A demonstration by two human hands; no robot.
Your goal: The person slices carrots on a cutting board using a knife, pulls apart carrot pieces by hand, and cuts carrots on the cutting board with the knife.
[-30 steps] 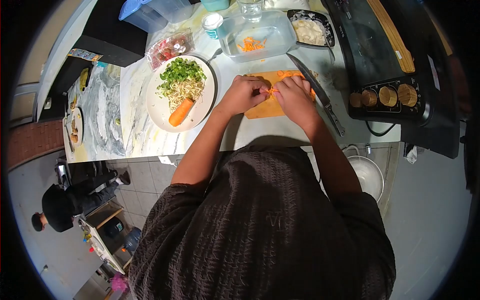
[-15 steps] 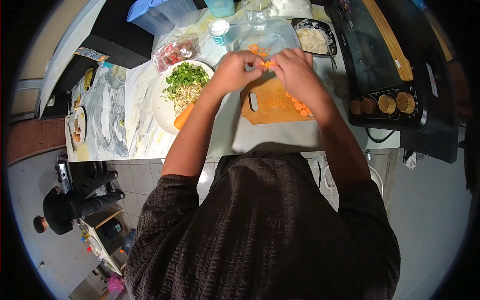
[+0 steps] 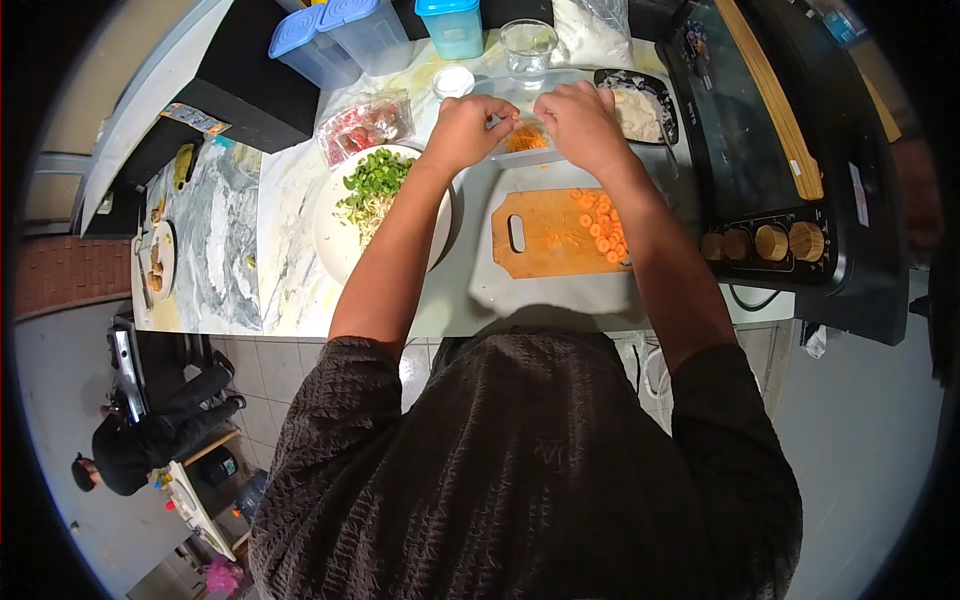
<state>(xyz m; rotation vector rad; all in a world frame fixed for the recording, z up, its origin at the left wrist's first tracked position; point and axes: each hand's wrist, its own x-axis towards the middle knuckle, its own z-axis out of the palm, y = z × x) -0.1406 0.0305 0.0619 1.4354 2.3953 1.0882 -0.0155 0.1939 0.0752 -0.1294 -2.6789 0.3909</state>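
Centrally, the shredded carrot (image 3: 528,137) lies in the clear container (image 3: 530,157), beneath the gap between left hand (image 3: 465,132) and right hand (image 3: 583,122). Hands apart, fingers curled inward above it; grip contents cannot be told (fingertips too small to read). Pile shows no clear long axis; neither hand is plainly nearer. Cutting board (image 3: 540,262): bodyward of container.

Container (image 3: 535,157) partly hidden (by right hand (image 3: 582,122)), white bag (image 3: 592,32) cropped
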